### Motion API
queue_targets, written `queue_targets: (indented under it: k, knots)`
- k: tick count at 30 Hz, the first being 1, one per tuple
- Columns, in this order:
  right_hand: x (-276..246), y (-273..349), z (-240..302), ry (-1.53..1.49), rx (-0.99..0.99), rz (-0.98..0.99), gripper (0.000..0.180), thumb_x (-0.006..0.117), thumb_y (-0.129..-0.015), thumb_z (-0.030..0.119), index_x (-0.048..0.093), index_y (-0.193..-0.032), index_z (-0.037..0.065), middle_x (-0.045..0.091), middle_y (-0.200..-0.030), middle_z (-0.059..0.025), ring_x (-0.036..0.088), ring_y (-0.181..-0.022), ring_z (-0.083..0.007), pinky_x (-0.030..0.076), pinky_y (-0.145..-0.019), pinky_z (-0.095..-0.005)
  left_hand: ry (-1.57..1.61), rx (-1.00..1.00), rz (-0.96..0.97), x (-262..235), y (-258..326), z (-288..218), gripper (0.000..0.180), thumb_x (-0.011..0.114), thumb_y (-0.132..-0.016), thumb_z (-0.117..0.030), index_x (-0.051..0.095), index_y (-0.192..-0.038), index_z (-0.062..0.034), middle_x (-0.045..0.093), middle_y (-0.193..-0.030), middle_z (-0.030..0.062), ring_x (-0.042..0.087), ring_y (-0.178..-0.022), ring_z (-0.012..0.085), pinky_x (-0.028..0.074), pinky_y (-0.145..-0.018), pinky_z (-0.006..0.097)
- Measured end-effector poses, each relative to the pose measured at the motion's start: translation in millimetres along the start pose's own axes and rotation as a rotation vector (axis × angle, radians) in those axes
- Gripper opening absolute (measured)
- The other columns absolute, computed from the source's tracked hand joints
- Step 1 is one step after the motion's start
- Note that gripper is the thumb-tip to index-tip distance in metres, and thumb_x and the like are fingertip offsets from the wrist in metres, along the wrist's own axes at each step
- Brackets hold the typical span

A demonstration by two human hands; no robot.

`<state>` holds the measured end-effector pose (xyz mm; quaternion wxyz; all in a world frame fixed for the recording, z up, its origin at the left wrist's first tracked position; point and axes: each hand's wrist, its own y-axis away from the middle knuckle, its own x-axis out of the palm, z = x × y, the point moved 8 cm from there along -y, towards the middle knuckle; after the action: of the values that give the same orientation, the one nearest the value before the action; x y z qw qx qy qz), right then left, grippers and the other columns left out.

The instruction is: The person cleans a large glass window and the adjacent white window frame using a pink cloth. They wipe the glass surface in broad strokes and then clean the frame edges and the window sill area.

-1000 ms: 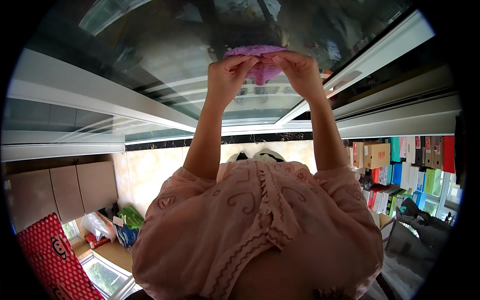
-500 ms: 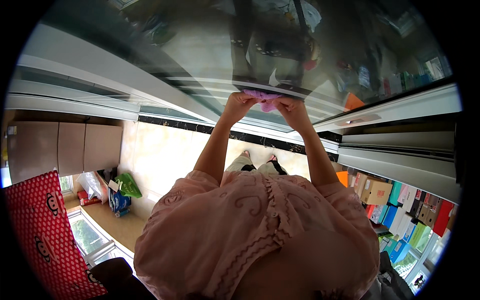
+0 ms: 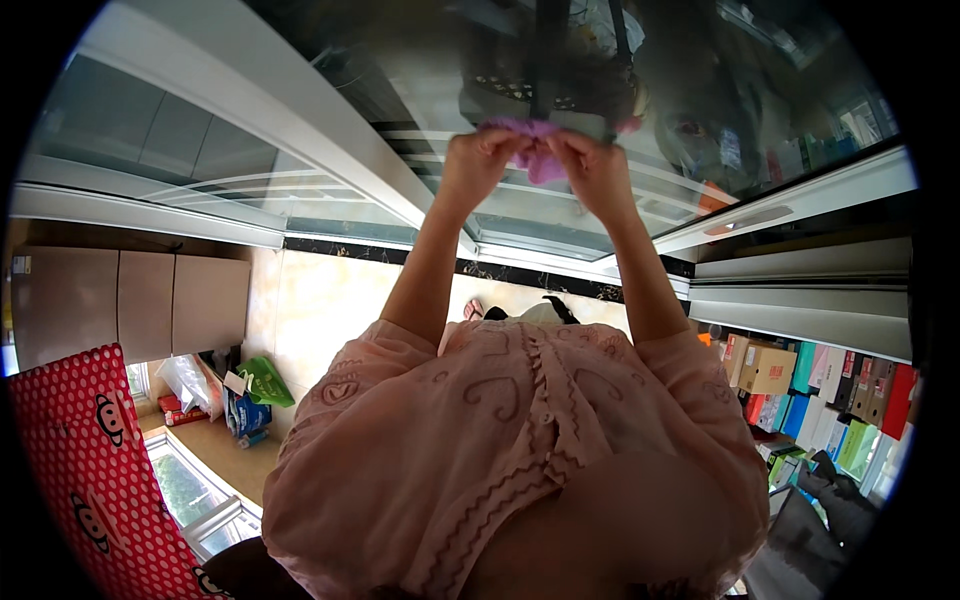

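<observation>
Both arms reach out ahead of me toward a dark, reflective glass door pane (image 3: 420, 60). Between my hands is a crumpled purple cloth (image 3: 541, 160), close against the glass. My left hand (image 3: 474, 170) is closed on the cloth's left part, fingers pinched together. At its right part my right hand (image 3: 598, 178) grips it the same way. Whether the cloth presses flat on the pane cannot be made out. The pane mirrors my arms and the room.
A white door frame (image 3: 300, 110) slants down at left, with white sliding tracks (image 3: 800, 290) at right. Beige cabinets (image 3: 75, 300) and a red dotted cloth (image 3: 80, 450) lie left. Stacked shoe boxes (image 3: 768, 370) fill the right. A dark threshold strip (image 3: 520, 283) crosses the pale tiled floor (image 3: 330, 300).
My hands and the purple cloth have moved up in the view along the glass. The door frame appears shifted right, and my feet have changed place on the floor.
</observation>
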<state>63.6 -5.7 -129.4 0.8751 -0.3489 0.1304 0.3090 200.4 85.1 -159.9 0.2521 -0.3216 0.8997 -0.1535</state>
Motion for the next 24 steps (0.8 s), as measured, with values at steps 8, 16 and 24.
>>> queue_targets:
  k: [8, 16, 24]
  knots:
    - [18.6, -36.0, 52.7, -0.317, -0.048, -0.047, 0.014, 0.060, -0.089, 0.007, 0.068, -0.098, 0.000, 0.071, -0.088, -0.0096, 0.069, -0.078, -0.0145, 0.054, -0.067, -0.0231, 0.255, 0.018, -0.151, -58.0, -20.5, -28.0, 0.009, 0.064, -0.086, -0.005, 0.068, -0.091, 0.0012, 0.070, -0.077, 0.0084, 0.065, -0.070, 0.0096, 0.051, -0.062, 0.021]
    - [70.8, 2.6, -11.6, -0.549, 0.209, 0.091, 0.017, 0.058, -0.090, 0.006, 0.066, -0.101, -0.004, 0.071, -0.092, -0.0092, 0.065, -0.083, -0.0111, 0.052, -0.075, -0.0225, 0.349, -0.118, -0.044, -44.6, 10.0, 37.0, 0.011, 0.062, -0.087, -0.005, 0.068, -0.094, 0.0011, 0.071, -0.079, 0.0068, 0.066, -0.073, 0.0086, 0.051, -0.066, 0.022]
    - [115.4, 45.3, -76.7, -0.351, 0.311, 0.207, 0.015, 0.063, -0.087, 0.010, 0.068, -0.097, 0.000, 0.071, -0.087, -0.0105, 0.066, -0.078, -0.0120, 0.052, -0.070, -0.0247, 0.375, -0.274, 0.099, -13.8, 48.5, 131.6, 0.011, 0.062, -0.087, -0.003, 0.069, -0.094, 0.0008, 0.071, -0.083, 0.0071, 0.066, -0.078, 0.0100, 0.051, -0.070, 0.022]
